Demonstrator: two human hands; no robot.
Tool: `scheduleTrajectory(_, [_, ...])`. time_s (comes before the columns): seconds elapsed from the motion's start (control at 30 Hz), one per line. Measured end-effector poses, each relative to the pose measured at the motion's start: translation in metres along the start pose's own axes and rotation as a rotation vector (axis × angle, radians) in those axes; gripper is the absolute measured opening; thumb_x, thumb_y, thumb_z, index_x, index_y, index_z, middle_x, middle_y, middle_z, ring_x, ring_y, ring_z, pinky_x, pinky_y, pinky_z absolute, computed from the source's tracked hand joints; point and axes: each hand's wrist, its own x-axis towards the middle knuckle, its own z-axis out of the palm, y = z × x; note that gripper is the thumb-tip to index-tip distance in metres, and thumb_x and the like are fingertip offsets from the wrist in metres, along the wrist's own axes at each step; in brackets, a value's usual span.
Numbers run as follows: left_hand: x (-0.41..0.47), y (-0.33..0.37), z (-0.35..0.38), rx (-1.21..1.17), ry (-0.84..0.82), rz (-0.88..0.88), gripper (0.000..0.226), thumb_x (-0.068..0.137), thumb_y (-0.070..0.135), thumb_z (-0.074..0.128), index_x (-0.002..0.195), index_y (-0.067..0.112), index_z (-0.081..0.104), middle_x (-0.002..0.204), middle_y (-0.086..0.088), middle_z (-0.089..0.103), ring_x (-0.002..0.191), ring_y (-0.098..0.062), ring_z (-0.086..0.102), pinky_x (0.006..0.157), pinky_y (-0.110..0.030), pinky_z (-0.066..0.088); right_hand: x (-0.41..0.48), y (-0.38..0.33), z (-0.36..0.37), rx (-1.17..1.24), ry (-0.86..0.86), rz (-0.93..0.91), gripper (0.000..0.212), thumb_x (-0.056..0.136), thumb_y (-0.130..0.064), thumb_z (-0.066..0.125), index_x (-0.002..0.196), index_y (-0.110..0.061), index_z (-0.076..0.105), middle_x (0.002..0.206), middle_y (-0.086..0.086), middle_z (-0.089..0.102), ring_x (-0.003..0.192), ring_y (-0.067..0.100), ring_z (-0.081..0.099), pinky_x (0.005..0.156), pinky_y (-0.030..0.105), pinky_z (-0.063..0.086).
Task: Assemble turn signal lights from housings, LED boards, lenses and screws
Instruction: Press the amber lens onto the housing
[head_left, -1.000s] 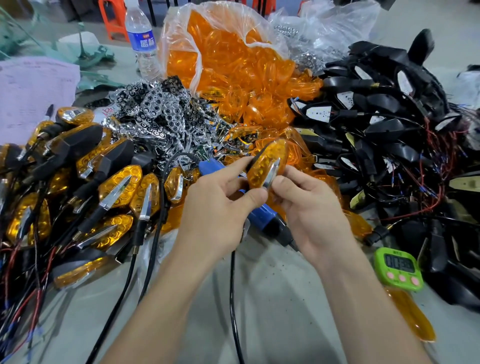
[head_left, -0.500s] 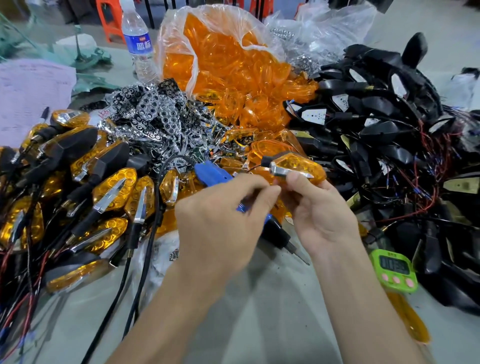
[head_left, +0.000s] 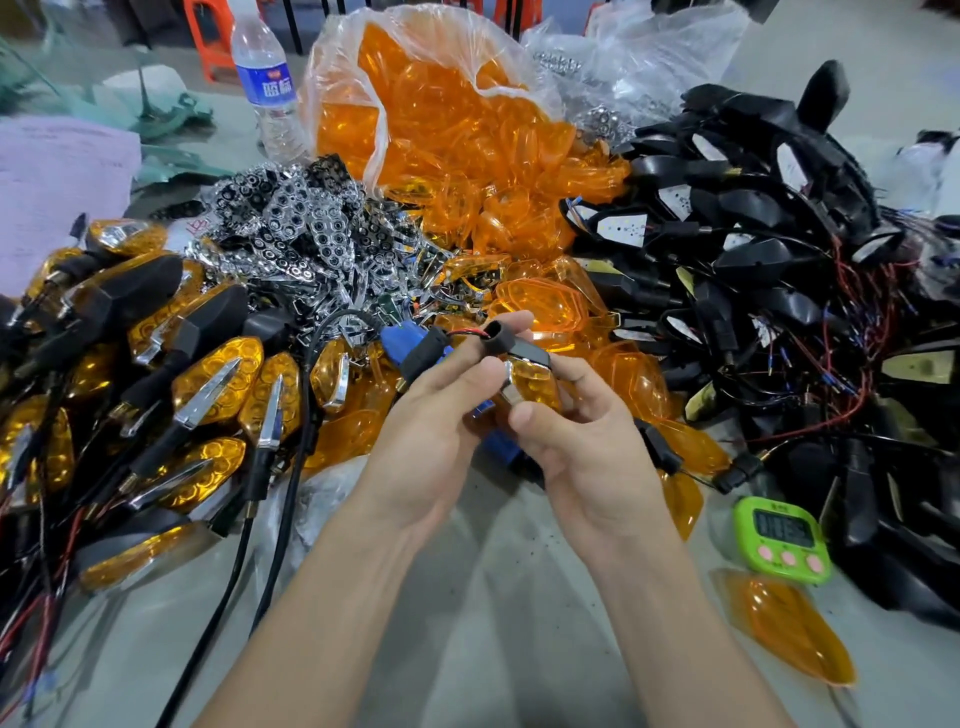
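Roughly mid-batch, I'd judge. Both hands meet at centre on one turn signal (head_left: 535, 384). The left hand (head_left: 426, 441) pinches its black stem betw. thumb & forefinger, and the right hand (head_left: 592, 457) grips the amber lens end, fingers curled behind it. The unit looks complete, lens on & chrome strip fitted, so prob. a last check before it joins the finished pile (head_left: 213, 379) at 9 o'clock. The blue screwdriver (head_left: 397, 339) lies under the hands, not gripped as far as I can tell. Lots left: bag of lenses (head_left: 441, 130) at 12 o'clock, chrome reflectors (head_left: 291, 234) at 11, black housings (head_left: 748, 202) heaped at 3. A green timer (head_left: 782, 540) sits at 4 o'clock, a loose lens (head_left: 784, 634) at 5.
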Motion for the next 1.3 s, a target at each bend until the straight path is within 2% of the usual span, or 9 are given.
scheduleTrajectory(0.13, [0.002,0.002,-0.006,-0.041,-0.04,-0.021,0.046,0.098,0.028,0.056,0.144,0.023,0.063,0.139,-0.012,0.062,0.126,-0.034,0.058,0.119,-0.055,0.04,-0.001,-0.004,0.004,-0.158,-0.049,-0.071,0.05,0.07,0.001,0.088,0.115,-0.004,0.066,0.11,0.023,0.075,0.101,0.035,0.07,0.103,0.063,0.051])
scheduleTrajectory(0.23, [0.003,0.001,0.001,-0.125,-0.012,-0.047,0.057,0.091,0.035,0.064,0.144,0.016,0.06,0.138,-0.017,0.064,0.125,-0.033,0.062,0.114,-0.049,0.047,-0.002,-0.001,0.014,-0.107,-0.077,-0.078,0.055,0.074,0.001,0.081,0.128,-0.004,0.067,0.118,0.025,0.073,0.109,0.033,0.069,0.101,0.049,0.056])
scheduleTrajectory(0.37, [0.005,0.0,0.011,-0.12,0.026,0.016,0.039,0.087,0.028,0.052,0.116,0.01,0.073,0.103,-0.016,0.069,0.097,-0.028,0.066,0.089,-0.041,0.056,-0.003,0.003,0.021,-0.029,-0.101,-0.145,0.053,0.071,-0.001,0.082,0.122,-0.012,0.076,0.124,0.025,0.071,0.118,0.033,0.068,0.104,0.041,0.054])
scheduleTrajectory(0.5, [0.005,0.002,0.015,-0.13,0.043,0.034,0.038,0.087,0.027,0.05,0.114,0.007,0.068,0.103,-0.018,0.063,0.101,-0.035,0.057,0.091,-0.047,0.049,-0.002,0.003,0.022,-0.033,-0.106,-0.199,0.058,0.073,0.001,0.081,0.13,-0.003,0.069,0.127,0.026,0.07,0.124,0.04,0.065,0.111,0.05,0.05])
scheduleTrajectory(0.63, [0.004,0.002,0.013,-0.116,0.058,0.03,0.035,0.086,0.027,0.052,0.109,0.008,0.07,0.098,-0.015,0.065,0.096,-0.031,0.06,0.088,-0.043,0.053,-0.005,0.005,0.025,0.001,-0.109,-0.18,0.053,0.072,0.001,0.081,0.122,-0.015,0.077,0.124,0.023,0.072,0.117,0.032,0.069,0.106,0.043,0.054])
scheduleTrajectory(0.8, [0.003,0.0,0.011,-0.127,0.146,0.001,0.04,0.085,0.025,0.056,0.119,0.006,0.066,0.107,-0.019,0.058,0.102,-0.035,0.054,0.097,-0.052,0.046,-0.007,0.011,0.027,0.03,-0.094,-0.157,0.05,0.074,0.004,0.077,0.116,-0.022,0.08,0.126,0.023,0.072,0.125,0.038,0.065,0.109,0.043,0.052])
scheduleTrajectory(0.97, [0.004,0.001,0.009,-0.186,0.162,0.016,0.034,0.085,0.027,0.059,0.111,0.01,0.071,0.103,-0.013,0.066,0.094,-0.024,0.066,0.087,-0.036,0.058,-0.004,0.011,0.031,0.026,-0.07,-0.175,0.058,0.071,0.002,0.078,0.126,-0.016,0.072,0.125,0.019,0.073,0.117,0.028,0.07,0.1,0.034,0.056])
scheduleTrajectory(1.17, [0.001,0.004,-0.005,-0.075,0.006,0.108,0.047,0.08,0.035,0.066,0.115,0.005,0.064,0.122,-0.013,0.069,0.118,-0.027,0.066,0.099,-0.041,0.057,-0.004,0.01,0.031,-0.036,-0.115,-0.159,0.059,0.07,0.002,0.079,0.127,-0.009,0.07,0.127,0.016,0.073,0.115,0.021,0.07,0.099,0.031,0.056])
scheduleTrajectory(1.3, [-0.004,0.009,-0.012,-0.051,-0.089,0.131,0.038,0.085,0.03,0.07,0.114,0.006,0.065,0.126,-0.015,0.071,0.124,-0.029,0.066,0.1,-0.04,0.055,-0.007,0.007,0.03,-0.087,-0.131,-0.153,0.055,0.071,0.002,0.079,0.124,-0.011,0.072,0.122,0.01,0.076,0.116,0.022,0.071,0.098,0.032,0.057])
